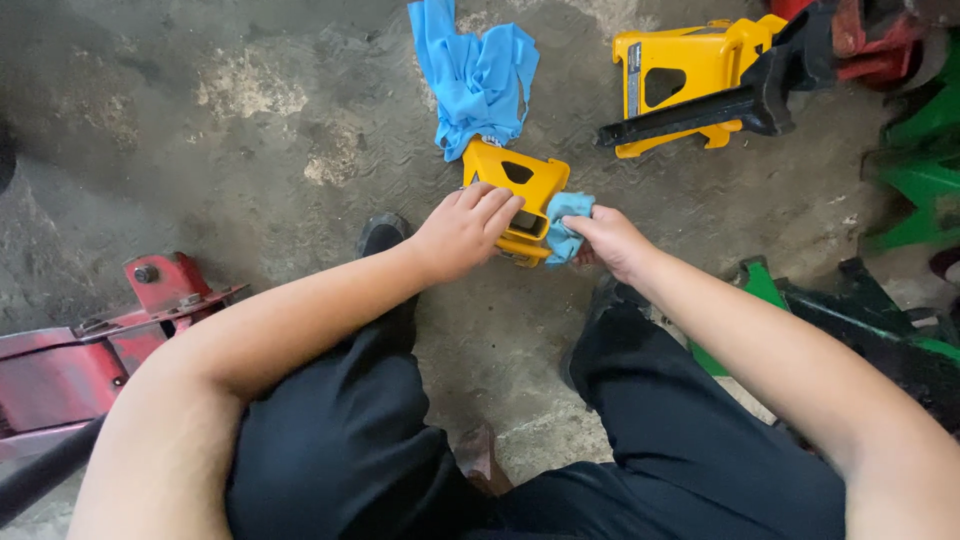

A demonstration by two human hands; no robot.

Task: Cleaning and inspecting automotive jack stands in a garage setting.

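Nearest the camera are the person's knees in black trousers, squatting over a stained grey concrete floor, with both bare forearms reaching forward between them.

The small yellow metal jack stand lies on its side on the floor just ahead of the knees, its triangular cut-out facing up. The left hand rests over the stand's near left edge, its fingers curled loosely over the top and pressing on the metal to steady it. The right hand is closed around a crumpled light blue cloth, the fingers bunched tight on it, and the cloth is pressed against the right end of the stand.

Touching the far end of the stand is a larger bright blue rag, spread in loose folds on the floor. Well to the right of it stands a second yellow metal jack stand, with a black ratchet bar lying across its front. Red metal equipment sits behind it at the top right corner. Green metal stands line the right edge, and another green and black one lies beside the right forearm. At the left edge sits a red hydraulic floor jack with a dark handle running toward the bottom corner. Black shoe toes show beneath the hands.
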